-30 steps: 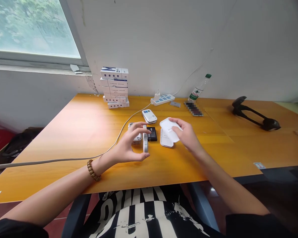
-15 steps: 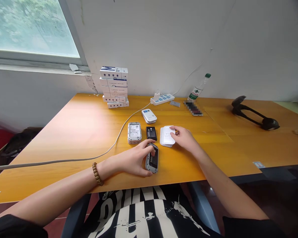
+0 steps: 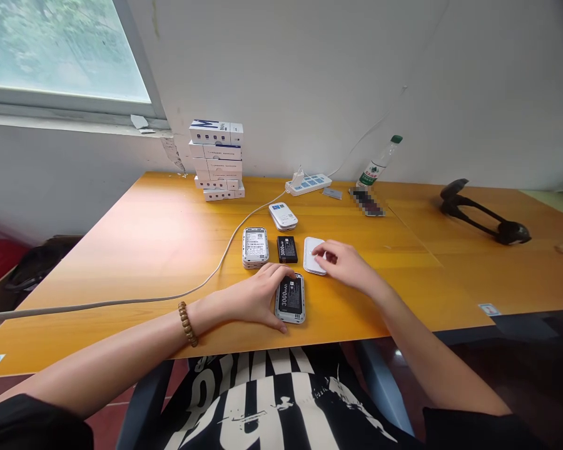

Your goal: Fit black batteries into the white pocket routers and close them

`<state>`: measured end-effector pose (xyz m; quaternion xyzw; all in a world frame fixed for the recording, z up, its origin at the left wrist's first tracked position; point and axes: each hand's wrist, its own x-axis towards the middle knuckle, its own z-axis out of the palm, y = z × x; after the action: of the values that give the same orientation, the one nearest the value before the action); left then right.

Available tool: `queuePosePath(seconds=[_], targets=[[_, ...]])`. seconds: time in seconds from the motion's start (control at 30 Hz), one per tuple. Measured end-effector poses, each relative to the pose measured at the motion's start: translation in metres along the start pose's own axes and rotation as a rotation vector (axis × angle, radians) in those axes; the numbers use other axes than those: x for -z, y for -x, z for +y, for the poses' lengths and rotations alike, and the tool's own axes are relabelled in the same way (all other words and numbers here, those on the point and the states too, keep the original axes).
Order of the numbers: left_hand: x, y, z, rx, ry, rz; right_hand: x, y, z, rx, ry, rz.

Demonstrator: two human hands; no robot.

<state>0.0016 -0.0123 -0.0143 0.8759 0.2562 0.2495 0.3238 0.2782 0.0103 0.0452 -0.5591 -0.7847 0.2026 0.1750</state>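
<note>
While my left hand [image 3: 257,294] grips open device [image 3: 291,299] by edge, right hand [image 3: 346,266] lies flat on white cover [image 3: 311,252] beyond device.

Ahead of me: yellow table [image 3: 145,237] | far left: stack of white boxes [image 3: 217,159] below the window [image 3: 60,50] | centre back: power strip [image 3: 308,183], grey cable [image 3: 122,302] trailing to my left | green-capped bottle [image 3: 380,161] at the wall | far right: black stand [image 3: 483,212]

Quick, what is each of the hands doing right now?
Left hand: closed around the device.
Right hand: open, fingertips resting on the white covers.
</note>
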Motion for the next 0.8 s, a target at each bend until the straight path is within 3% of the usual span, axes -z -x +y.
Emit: queuePosePath(seconds=[0.1,0.17,0.4,0.57,0.7,0.8], targets=[[-0.005,0.0,-0.005,-0.009,0.04,0.053,-0.011,0.011,-0.022,0.181,-0.043,-0.169],[-0.008,0.001,-0.007,-0.015,0.051,0.076,-0.02,0.014,-0.032,0.218,-0.002,-0.207],[-0.009,0.0,-0.004,0.001,0.031,0.07,-0.036,0.007,-0.048,0.111,0.094,-0.236],[-0.006,0.0,0.006,-0.052,-0.006,0.076,-0.027,0.005,-0.055,0.069,-0.002,-0.229],[0.002,0.0,0.01,-0.058,-0.034,0.141,-0.017,0.015,-0.059,0.09,-0.168,-0.311],[0.007,0.0,0.011,-0.075,-0.02,0.201,-0.016,0.022,-0.059,0.096,-0.138,-0.179]])
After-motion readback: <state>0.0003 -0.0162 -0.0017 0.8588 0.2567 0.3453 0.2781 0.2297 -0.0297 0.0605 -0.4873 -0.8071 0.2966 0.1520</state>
